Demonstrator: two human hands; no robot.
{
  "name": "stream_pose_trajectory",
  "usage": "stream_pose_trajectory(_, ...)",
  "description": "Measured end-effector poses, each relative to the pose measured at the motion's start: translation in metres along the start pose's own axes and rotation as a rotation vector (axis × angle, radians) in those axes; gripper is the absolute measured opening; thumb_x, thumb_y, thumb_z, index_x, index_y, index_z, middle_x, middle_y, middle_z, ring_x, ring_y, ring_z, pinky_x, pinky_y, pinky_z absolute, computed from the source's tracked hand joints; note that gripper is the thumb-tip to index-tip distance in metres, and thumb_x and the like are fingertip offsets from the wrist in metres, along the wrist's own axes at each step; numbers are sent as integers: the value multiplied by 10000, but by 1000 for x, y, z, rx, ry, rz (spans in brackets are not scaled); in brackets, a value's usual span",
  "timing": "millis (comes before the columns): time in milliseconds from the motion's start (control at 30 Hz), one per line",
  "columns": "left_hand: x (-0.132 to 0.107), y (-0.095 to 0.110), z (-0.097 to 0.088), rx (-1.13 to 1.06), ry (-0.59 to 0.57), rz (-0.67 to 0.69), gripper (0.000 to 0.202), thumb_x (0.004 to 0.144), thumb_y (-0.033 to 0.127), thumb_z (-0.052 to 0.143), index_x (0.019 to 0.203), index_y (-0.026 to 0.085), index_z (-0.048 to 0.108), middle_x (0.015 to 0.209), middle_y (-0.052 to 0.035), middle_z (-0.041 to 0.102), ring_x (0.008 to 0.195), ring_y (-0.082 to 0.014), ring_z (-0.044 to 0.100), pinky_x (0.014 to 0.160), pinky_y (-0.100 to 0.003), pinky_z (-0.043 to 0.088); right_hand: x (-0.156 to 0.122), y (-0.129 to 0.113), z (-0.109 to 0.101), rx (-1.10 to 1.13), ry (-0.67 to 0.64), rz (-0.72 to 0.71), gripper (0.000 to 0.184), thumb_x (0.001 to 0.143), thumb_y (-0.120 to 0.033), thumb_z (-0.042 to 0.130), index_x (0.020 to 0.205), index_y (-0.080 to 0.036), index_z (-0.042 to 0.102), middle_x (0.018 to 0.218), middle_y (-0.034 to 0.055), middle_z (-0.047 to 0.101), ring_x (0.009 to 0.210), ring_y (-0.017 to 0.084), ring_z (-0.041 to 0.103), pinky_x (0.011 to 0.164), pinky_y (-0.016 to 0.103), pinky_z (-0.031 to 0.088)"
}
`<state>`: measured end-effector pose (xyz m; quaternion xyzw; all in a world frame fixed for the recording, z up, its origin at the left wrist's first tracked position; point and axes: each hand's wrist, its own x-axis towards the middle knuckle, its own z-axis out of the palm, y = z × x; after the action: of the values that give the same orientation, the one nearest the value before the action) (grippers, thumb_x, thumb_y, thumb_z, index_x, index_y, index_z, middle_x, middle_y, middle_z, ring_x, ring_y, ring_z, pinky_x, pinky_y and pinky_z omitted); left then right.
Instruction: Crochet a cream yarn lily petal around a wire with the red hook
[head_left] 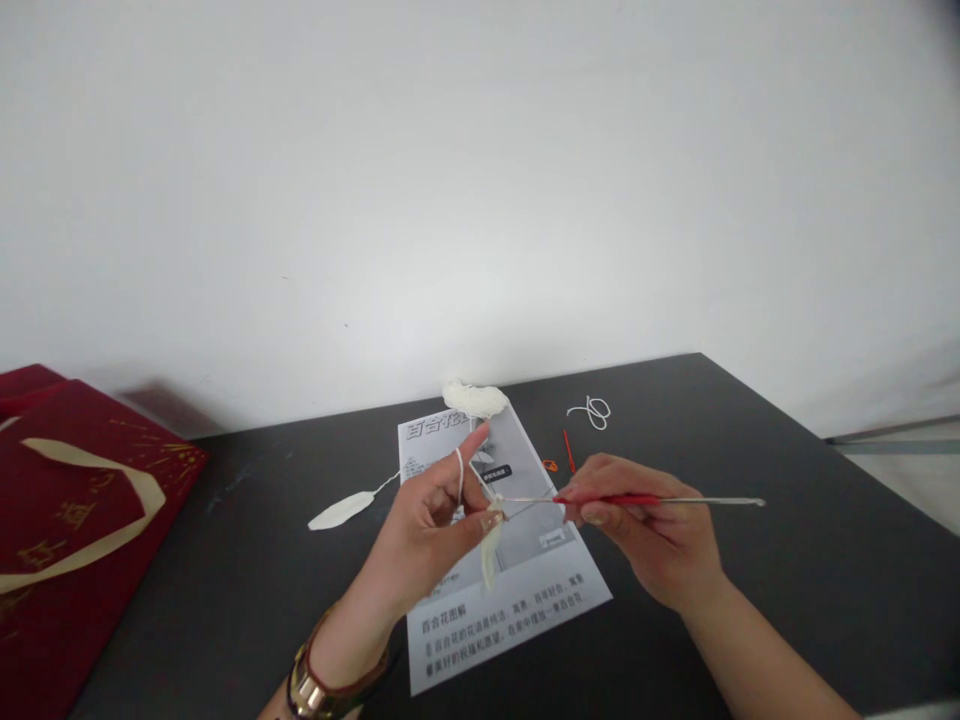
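My left hand [442, 515] pinches a small cream crochet piece [490, 550] between thumb and finger, and the piece hangs down over the printed sheet. Yarn [460, 472] loops over the raised index finger of that hand. A crochet hook [637, 499] with a red grip lies across the fingers of my right hand [645, 535], which is closed around it. The hook's left end meets the top of the crochet piece at my left fingertips. Whether a loop sits on the hook is too small to tell.
Under my hands is a printed sheet [510, 610] on the black table [787, 560]. A cream yarn skein [475, 399] sits at its top. A finished-looking crochet petal [341, 511] lies left. Right are a red needle [569, 451], an orange clip [550, 466] and string [598, 413]. A red bag [97, 540] stands far left.
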<state>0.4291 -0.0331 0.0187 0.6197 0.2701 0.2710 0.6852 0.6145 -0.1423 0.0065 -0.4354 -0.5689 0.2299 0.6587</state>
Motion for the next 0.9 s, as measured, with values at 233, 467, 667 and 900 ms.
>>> stream_pose_trajectory(233,1,0,-2,-93,-118,-118,590,662,124,739,1224,248,609,632,25,544,573,-125,516,621,-269,434,2,-2,-8,124,-37,156,102,819,-261,654,819,-182,718,659,53,651,569,156,576,475,263,444)
stream_pose_trajectory(467,0,-1,-2,-137,-209,-167,578,655,115,732,1210,228,618,604,37,520,527,-102,473,557,-240,373,3,-5,-12,137,-91,171,108,812,-267,663,798,-180,725,645,42,635,563,145,560,475,254,413)
stream_pose_trajectory(667,0,6,-4,-14,-229,-103,119,679,125,718,761,210,708,576,25,515,562,-142,521,826,-373,434,4,3,-9,300,-34,251,104,793,-265,684,781,-171,727,616,30,638,516,130,578,445,234,442)
stream_pose_trajectory(900,-1,8,-6,92,-247,-69,138,713,146,687,627,204,596,636,-3,580,713,-191,605,939,-409,382,9,6,-2,494,73,453,160,761,-282,715,705,-132,709,539,20,636,417,100,571,390,189,464)
